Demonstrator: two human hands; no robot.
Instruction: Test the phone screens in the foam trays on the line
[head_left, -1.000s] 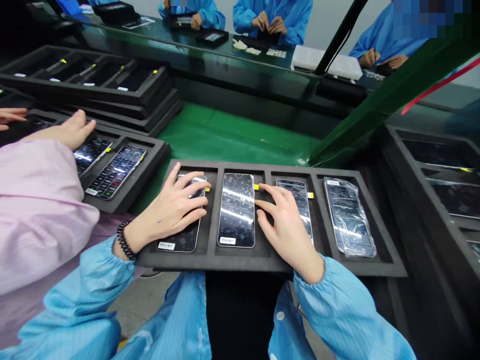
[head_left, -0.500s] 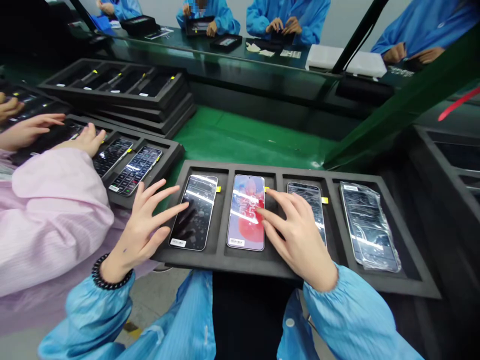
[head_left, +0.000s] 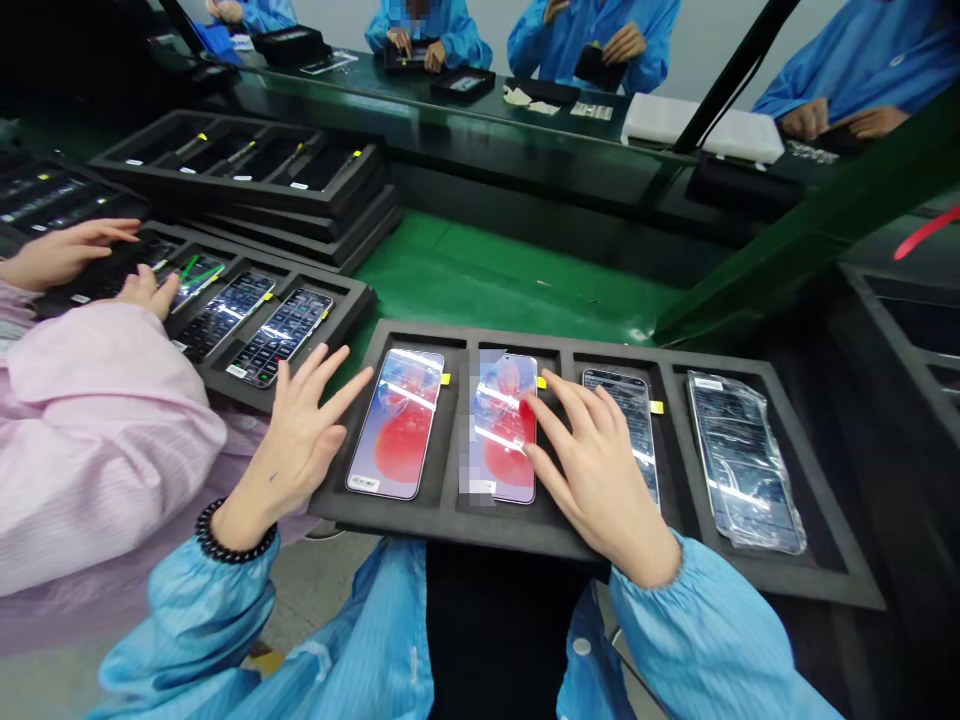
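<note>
A black foam tray holds phones in separate slots. The leftmost phone shows a lit pink and blue screen, as does the second phone. My left hand is raised at the tray's left edge, fingers spread, holding nothing. Over the second phone's right edge is my right hand, its fingers apart and a fingertip at the screen. That hand partly covers the third phone, which has a dark screen with text. At the right lies a phone in clear plastic wrap.
To the left, a person in a pink sleeve works at another phone tray. Stacked trays stand behind on the green table. More people in blue sit across. A green post slants at the right.
The leftmost phone's screen has gone from dark to lit pink and blue. My left hand has drawn back from it. My right hand stays near the second phone.
</note>
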